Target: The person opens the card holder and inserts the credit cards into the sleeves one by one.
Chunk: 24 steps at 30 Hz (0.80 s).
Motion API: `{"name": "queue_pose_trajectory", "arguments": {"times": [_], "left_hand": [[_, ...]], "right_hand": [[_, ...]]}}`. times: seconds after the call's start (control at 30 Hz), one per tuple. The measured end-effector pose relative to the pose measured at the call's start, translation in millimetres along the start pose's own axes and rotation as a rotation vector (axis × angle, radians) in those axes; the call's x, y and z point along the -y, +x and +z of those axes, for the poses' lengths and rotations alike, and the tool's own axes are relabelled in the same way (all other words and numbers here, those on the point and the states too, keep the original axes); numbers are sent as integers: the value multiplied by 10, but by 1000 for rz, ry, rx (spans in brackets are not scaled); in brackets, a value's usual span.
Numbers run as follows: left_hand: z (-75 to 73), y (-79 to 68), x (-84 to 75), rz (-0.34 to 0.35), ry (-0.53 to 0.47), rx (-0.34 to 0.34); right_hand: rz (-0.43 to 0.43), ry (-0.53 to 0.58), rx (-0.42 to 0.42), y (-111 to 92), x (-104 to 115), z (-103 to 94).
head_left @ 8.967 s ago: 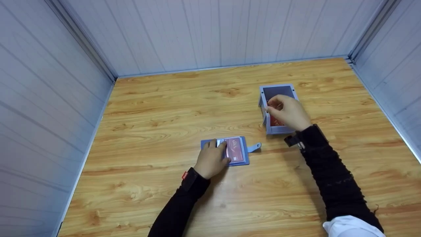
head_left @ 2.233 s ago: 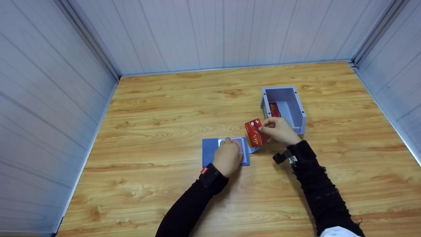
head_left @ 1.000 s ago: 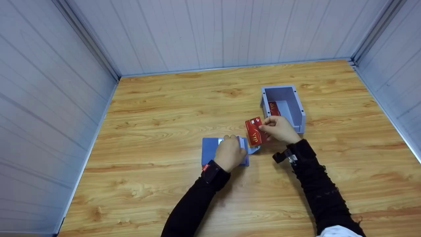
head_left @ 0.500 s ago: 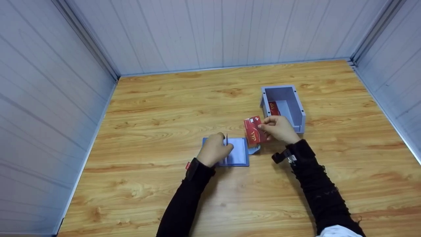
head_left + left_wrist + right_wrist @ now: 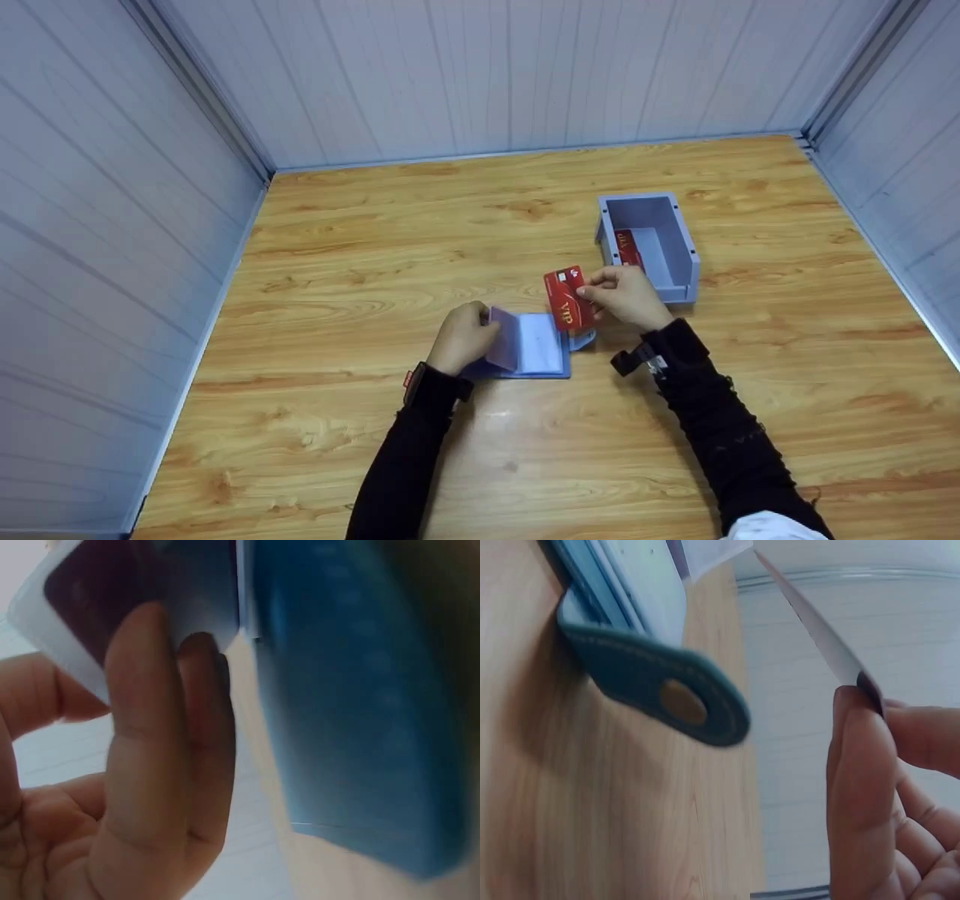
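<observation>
A blue card holder (image 5: 564,366) lies spread on the table, its snap strap (image 5: 667,690) sticking out to the right. My left hand (image 5: 463,337) pinches a clear sleeve page (image 5: 504,341) with a card inside and holds it raised toward the left; the left wrist view shows thumb and fingers on the page (image 5: 82,600). A whitish sleeve page (image 5: 540,343) lies exposed on the right side. My right hand (image 5: 626,296) pinches a red VIP card (image 5: 568,298) by its right edge, tilted above the holder's right edge. Seen from the right wrist, that card (image 5: 817,630) is nearly edge-on.
Behind the right hand stands a grey open-front bin (image 5: 679,232) with another red VIP card (image 5: 627,247) inside at its left wall. The wood-grain table (image 5: 375,262) is bounded by white panel walls (image 5: 465,75).
The left hand has turned the filled sleeve page over to the left, uncovering the whitish page. The right hand, earlier in the bin, now holds the red card and has shifted slightly left.
</observation>
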<state>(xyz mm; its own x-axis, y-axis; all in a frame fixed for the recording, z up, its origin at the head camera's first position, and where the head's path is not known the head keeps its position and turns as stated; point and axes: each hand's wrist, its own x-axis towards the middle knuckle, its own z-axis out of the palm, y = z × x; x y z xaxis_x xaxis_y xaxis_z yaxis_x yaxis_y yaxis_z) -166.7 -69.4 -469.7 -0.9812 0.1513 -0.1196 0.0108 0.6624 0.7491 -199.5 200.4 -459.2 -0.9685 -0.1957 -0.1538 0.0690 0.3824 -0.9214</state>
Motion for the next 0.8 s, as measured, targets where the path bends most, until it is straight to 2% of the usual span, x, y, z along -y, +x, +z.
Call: {"name": "queue_pose_trajectory", "arguments": {"times": [0.27, 0.6, 0.8], "left_hand": [[-60, 18, 95, -50, -73, 30], [-98, 41, 164, -105, -236, 88], [-111, 49, 189, -131, -294, 120]], "right_hand": [[29, 54, 35, 12, 6, 161], [73, 137, 129, 20, 41, 432], [70, 131, 146, 41, 0, 511]]}}
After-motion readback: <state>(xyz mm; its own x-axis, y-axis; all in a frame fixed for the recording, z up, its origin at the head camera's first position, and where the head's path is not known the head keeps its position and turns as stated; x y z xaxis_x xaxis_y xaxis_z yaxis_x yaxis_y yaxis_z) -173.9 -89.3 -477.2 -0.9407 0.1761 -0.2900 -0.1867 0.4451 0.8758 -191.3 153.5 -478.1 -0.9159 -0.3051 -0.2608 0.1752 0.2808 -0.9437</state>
